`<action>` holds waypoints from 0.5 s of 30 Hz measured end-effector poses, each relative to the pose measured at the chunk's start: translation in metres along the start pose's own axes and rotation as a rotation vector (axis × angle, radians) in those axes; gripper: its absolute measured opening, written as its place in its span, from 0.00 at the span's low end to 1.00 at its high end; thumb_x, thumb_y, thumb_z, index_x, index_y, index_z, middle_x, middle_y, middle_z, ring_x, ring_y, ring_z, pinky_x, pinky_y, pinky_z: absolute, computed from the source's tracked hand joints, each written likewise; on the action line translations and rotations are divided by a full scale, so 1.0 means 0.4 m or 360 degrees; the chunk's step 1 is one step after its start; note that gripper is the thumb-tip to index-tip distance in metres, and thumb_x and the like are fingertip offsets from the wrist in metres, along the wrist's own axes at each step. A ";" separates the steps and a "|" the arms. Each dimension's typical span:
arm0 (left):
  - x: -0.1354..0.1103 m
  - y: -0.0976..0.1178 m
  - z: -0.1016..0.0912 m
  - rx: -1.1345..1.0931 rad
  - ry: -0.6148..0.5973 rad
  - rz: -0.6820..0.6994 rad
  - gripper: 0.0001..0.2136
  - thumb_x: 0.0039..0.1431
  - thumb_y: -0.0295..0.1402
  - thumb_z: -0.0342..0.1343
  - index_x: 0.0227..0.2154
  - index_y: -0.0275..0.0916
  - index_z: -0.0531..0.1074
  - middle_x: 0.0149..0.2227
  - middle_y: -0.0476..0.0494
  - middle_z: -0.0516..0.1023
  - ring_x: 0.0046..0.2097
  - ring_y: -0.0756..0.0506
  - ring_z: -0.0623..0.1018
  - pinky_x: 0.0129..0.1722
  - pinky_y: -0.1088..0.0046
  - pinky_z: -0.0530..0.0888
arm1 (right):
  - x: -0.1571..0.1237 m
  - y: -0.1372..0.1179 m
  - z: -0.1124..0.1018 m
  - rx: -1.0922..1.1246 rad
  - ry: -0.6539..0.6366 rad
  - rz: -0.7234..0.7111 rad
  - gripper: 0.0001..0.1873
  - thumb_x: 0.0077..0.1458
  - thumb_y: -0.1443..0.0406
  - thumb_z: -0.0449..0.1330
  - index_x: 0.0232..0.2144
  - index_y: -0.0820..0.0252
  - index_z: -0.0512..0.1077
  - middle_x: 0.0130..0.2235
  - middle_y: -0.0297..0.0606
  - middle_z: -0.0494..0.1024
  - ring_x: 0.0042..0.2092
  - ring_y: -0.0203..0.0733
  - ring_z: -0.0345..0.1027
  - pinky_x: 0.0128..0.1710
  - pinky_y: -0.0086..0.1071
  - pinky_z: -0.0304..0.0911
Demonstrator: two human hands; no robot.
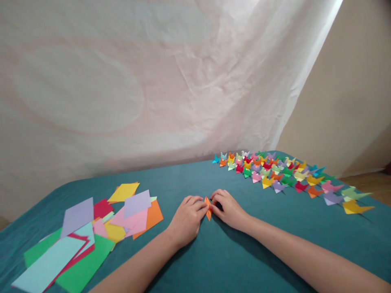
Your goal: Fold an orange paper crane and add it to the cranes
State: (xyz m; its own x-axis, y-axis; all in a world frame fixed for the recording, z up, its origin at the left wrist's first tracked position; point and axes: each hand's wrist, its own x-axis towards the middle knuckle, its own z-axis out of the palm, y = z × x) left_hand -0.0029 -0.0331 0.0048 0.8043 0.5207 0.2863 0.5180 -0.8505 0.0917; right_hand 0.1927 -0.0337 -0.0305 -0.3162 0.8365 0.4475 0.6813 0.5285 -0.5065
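A small orange origami piece [208,209], folded into a narrow diamond, lies on the teal tabletop between my hands. My left hand [190,217] pinches its left edge with thumb and fingertips. From the other side, my right hand [228,209] has its fingers curled, thumb and index at the paper's right edge. Parts of the paper are hidden under the fingertips. Both forearms reach in from the bottom of the view.
Loose sheets of coloured paper [82,244] overlap on the left of the teal table [195,268]. Rows of small folded paper birds [269,173] stand at the back right. A pale cloth [165,89] hangs behind the table.
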 end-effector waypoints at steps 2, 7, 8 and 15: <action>0.000 -0.001 0.001 -0.0004 -0.0006 0.0004 0.16 0.58 0.23 0.48 0.48 0.38 0.69 0.46 0.42 0.74 0.53 0.41 0.65 0.54 0.59 0.61 | 0.000 -0.003 -0.002 -0.0004 0.0003 0.0000 0.04 0.54 0.70 0.57 0.27 0.60 0.66 0.35 0.38 0.70 0.39 0.40 0.63 0.40 0.34 0.59; 0.000 -0.002 0.003 0.0019 0.0001 0.0016 0.15 0.57 0.22 0.48 0.47 0.37 0.70 0.45 0.42 0.74 0.52 0.42 0.66 0.54 0.60 0.61 | -0.006 -0.016 -0.012 -0.0068 -0.0014 -0.0010 0.02 0.53 0.71 0.57 0.31 0.61 0.68 0.36 0.38 0.72 0.40 0.40 0.63 0.40 0.34 0.60; 0.000 -0.002 0.004 0.0024 0.0005 0.0016 0.15 0.57 0.22 0.48 0.46 0.37 0.70 0.45 0.42 0.74 0.52 0.42 0.65 0.54 0.61 0.61 | -0.010 -0.019 -0.015 -0.0101 -0.0030 -0.0038 0.03 0.54 0.71 0.56 0.32 0.61 0.69 0.36 0.39 0.72 0.40 0.40 0.63 0.41 0.34 0.60; 0.002 0.003 -0.001 0.0060 -0.0010 0.0038 0.14 0.58 0.22 0.47 0.45 0.37 0.69 0.44 0.41 0.74 0.51 0.41 0.66 0.52 0.61 0.62 | -0.032 -0.026 -0.028 -0.0450 -0.0171 -0.0312 0.13 0.56 0.73 0.52 0.41 0.58 0.72 0.42 0.40 0.75 0.44 0.42 0.65 0.45 0.36 0.59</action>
State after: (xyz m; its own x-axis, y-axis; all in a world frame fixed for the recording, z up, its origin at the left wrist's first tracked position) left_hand -0.0018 -0.0336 0.0055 0.8183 0.5007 0.2822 0.5089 -0.8594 0.0490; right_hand 0.1969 -0.0517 -0.0228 -0.5162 0.7418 0.4281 0.7518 0.6319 -0.1884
